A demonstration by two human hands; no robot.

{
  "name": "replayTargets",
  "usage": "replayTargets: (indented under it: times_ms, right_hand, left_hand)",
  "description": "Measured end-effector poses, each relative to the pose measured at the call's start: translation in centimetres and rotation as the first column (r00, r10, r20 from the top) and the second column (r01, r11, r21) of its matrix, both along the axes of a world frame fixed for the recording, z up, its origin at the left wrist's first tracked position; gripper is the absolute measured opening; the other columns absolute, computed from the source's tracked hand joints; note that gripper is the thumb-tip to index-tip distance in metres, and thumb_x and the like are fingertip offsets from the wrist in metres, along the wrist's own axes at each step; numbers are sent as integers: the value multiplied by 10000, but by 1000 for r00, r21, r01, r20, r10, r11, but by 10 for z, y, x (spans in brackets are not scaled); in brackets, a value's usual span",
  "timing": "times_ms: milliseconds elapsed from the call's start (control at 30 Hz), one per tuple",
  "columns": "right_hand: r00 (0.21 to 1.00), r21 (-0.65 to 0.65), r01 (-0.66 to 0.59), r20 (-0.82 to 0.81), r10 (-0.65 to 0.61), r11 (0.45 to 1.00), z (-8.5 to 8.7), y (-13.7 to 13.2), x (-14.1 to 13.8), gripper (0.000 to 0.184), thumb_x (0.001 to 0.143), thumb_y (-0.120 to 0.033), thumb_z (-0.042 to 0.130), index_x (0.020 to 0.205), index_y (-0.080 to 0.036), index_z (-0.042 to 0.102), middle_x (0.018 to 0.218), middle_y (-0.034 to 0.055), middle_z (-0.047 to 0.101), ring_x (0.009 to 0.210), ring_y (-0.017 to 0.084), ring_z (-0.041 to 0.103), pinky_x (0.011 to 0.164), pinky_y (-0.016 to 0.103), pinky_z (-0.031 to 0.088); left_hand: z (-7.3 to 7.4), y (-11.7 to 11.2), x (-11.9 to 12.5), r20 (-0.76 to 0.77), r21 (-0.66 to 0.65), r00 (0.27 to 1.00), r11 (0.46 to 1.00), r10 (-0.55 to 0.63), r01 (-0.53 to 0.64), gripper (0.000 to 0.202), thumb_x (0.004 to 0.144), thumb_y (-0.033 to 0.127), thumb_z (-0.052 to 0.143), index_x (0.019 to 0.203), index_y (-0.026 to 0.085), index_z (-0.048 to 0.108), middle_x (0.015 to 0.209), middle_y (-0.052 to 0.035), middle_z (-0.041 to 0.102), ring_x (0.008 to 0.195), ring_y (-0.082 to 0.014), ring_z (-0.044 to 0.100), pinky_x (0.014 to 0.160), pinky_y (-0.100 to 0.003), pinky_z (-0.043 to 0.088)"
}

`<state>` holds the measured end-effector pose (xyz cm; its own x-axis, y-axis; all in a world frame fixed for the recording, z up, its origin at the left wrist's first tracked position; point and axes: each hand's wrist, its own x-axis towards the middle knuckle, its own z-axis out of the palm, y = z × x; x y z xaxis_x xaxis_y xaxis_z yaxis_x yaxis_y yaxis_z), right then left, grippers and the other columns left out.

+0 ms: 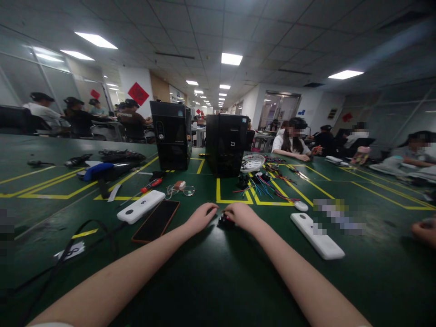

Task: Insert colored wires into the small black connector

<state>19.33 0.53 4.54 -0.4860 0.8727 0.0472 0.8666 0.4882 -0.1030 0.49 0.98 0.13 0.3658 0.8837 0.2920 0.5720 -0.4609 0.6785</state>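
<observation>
In the middle of the green table, my right hand closes its fingers on a small black part, too dark and small to name more exactly. A trace of red shows beside it. Just left of it, my left hand points its slightly bent fingers toward the part, with a gap between thumb and fingers and nothing seen in them. A phone with an orange-brown edge lies by my left forearm. Black parts with coloured wires lie beyond my right hand.
Two black computer cases stand at the back. Left are a white power bank, a red screwdriver, glasses and black cables. On the right lie another white power bank and a white basket. Another person's hand shows far right.
</observation>
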Motion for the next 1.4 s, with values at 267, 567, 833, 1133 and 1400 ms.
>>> replayTargets:
  times_ms: [267, 567, 833, 1133, 1400]
  right_hand:
    - [995, 145, -78, -43, 85, 986, -2, -26, -27, 294, 908, -247, 347, 1001, -178, 617, 948, 71, 597, 866, 151, 565, 760, 235, 396]
    - [994, 67, -90, -49, 93, 994, 24, -23, -3, 232, 861, -235, 437, 907, -185, 659, 883, 50, 633, 822, 146, 559, 699, 220, 366]
    - [988, -28, -137, -72, 134, 990, 30, -29, -1, 198, 819, -223, 477, 853, -196, 671, 817, 25, 663, 738, 135, 558, 619, 215, 335]
    - [985, -15, -163, -67, 162, 987, 30, -32, -5, 191, 806, -211, 495, 859, -191, 677, 811, 32, 658, 734, 134, 561, 621, 211, 340]
    - [982, 23, -186, -20, 187, 982, 27, -32, -6, 238, 796, -187, 474, 909, -210, 682, 863, 42, 668, 792, 155, 576, 686, 227, 362]
  left_hand:
    - [1, -2, 3, 21, 24, 999, 999, -47, 47, 342, 913, 286, 257, 821, 178, 568, 834, -31, 600, 817, -173, 550, 764, -279, 434]
    - [-3, -1, 1, -55, 58, 996, 995, -76, 79, 293, 881, 321, 357, 829, 177, 607, 855, -36, 588, 847, -180, 539, 798, -286, 420]
    - [-6, 2, 1, -70, 42, 994, 995, -88, 92, 259, 865, 317, 403, 840, 174, 616, 862, -32, 602, 844, -173, 545, 792, -276, 421]
    - [-4, 2, 2, -80, 31, 993, 996, -85, 88, 263, 863, 302, 399, 836, 178, 629, 870, -31, 609, 854, -173, 548, 797, -278, 422]
    - [-2, 1, 5, -84, 31, 992, 995, -96, 99, 281, 865, 318, 391, 827, 173, 629, 856, -35, 607, 837, -173, 542, 788, -283, 419]
